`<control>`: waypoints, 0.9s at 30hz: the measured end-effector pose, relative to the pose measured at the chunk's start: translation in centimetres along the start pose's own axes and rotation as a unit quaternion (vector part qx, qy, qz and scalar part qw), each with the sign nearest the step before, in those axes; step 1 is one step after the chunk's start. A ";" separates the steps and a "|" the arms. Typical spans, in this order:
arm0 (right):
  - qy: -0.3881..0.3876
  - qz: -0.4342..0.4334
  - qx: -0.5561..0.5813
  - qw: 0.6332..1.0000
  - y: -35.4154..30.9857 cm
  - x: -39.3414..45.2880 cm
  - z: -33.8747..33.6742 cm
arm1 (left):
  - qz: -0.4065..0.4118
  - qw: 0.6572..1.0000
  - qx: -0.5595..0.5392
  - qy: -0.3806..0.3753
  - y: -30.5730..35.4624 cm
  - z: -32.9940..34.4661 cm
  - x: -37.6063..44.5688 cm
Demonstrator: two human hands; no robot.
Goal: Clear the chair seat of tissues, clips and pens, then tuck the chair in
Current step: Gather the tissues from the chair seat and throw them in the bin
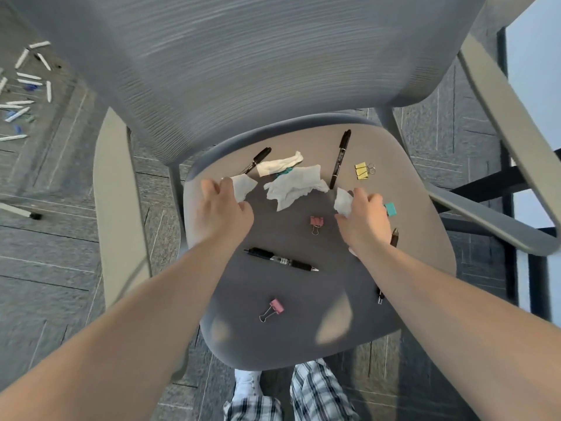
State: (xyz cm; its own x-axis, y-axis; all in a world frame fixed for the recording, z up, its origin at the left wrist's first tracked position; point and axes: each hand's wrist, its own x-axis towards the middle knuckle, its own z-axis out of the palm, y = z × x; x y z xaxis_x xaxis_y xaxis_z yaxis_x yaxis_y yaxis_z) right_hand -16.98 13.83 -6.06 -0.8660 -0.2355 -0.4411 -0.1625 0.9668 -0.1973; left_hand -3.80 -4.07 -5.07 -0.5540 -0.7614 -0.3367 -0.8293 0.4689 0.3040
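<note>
A grey office chair seat (334,329) fills the middle of the view. My left hand (221,211) pinches a crumpled white tissue (243,186) at the seat's left. My right hand (364,221) grips another small tissue (343,202) on the right. Between them lies a larger tissue (296,185), with one more tissue (279,165) behind it. Black markers (340,159) (255,161), a black pen (282,259) and a second pen (394,237) partly under my right wrist lie on the seat. Binder clips are scattered: yellow (362,171), teal (390,209), pink (316,221) and pink (275,306).
The chair's mesh backrest (258,65) rises ahead, armrests (118,208) (498,226) at both sides. Several white pens and caps (24,86) litter the carpet at the far left, plus a marker (18,211). My legs (303,396) stand at the seat's front edge.
</note>
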 end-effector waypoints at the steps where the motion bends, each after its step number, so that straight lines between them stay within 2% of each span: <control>1: -0.006 0.001 -0.010 1.000 0.0 0.2 0.1 | -0.003 1.000 0.004 -0.017 -0.1 0.3 0.3; 4: 0.008 -0.017 -0.011 1.000 -0.4 0.4 0.3 | -0.003 0.995 0.042 -0.086 -0.4 1.1 1.2; 7: 0.054 -0.053 0.054 0.996 -1.3 0.2 0.0 | 0.002 0.991 0.061 -0.118 -0.8 1.5 1.6; 10: 0.076 -0.080 0.078 0.991 -2.4 0.2 -0.8 | 0.000 0.995 0.051 -0.090 -0.9 1.3 1.8; 13: 0.088 -0.121 0.071 0.986 -3.7 0.5 -1.4 | 0.002 1.000 0.005 -0.021 -0.7 0.4 2.1; 16: 0.064 -0.153 0.096 0.981 -4.9 1.1 -1.6 | 0.046 0.997 0.041 0.040 0.3 -0.5 3.0; 20: -0.001 -0.221 0.033 0.975 -5.5 2.6 -0.6 | 0.073 0.997 0.028 -0.027 3.5 -1.5 4.1; 23: -0.028 -0.214 -0.007 0.976 -5.7 3.4 0.0 | 0.121 0.991 0.007 -0.062 4.7 -0.5 6.1; 27: -0.038 -0.208 -0.038 0.977 -5.6 3.7 0.3 | 0.188 0.974 0.044 -0.115 5.6 0.7 7.6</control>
State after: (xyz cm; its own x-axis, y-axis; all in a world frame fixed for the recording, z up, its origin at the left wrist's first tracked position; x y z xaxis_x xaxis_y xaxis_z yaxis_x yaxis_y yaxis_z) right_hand -19.13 7.56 -6.88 -0.6804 -0.6131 -0.4015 -0.5294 0.7900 -0.3093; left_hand -12.74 -6.92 -6.50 -0.8136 -0.4124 -0.4099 -0.5616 0.7399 0.3703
